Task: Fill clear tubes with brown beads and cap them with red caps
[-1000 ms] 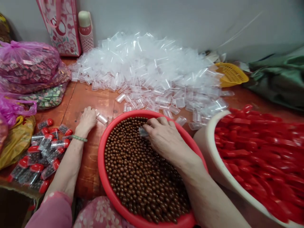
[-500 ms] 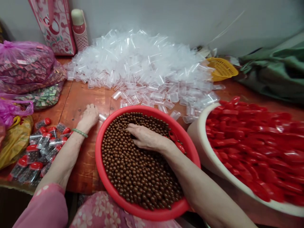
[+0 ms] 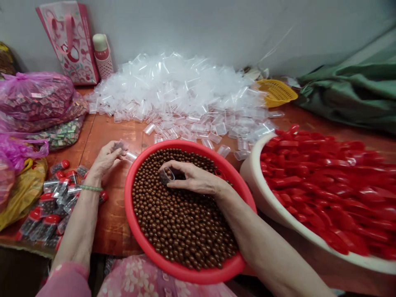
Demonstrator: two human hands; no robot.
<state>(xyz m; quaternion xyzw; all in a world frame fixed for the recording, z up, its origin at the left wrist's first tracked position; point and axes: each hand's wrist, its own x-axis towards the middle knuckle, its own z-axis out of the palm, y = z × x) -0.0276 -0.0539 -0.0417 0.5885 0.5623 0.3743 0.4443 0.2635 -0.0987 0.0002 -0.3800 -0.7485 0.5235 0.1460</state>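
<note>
In the head view, a red basin (image 3: 129,214) full of shiny brown balls (image 3: 185,231) stands in front of me. Over the balls, my right hand (image 3: 194,177) is closed on a small clear plastic container (image 3: 167,176), tilted with its open end showing. My left hand (image 3: 107,159) is left of the basin, with thumb and fingers pinching another clear plastic container (image 3: 120,146), partly blurred. Close by that hand, one more clear tube (image 3: 131,156) lies against the basin's rim. Something red (image 3: 220,173) pokes out of the balls behind my right wrist.
A heap of clear containers (image 3: 185,90) lies along the wall. Filled, red-capped containers (image 3: 58,194) are piled at left near bulging bags (image 3: 37,99). To the right stands a white tub (image 3: 252,165) of red plastic pieces (image 3: 328,185). A yellow basket (image 3: 276,93) sits behind.
My left hand has lifted off the table and now pinches a clear container. My right hand has risen out of the balls, and a clear container shows in its fingers. The view has tilted slightly.
</note>
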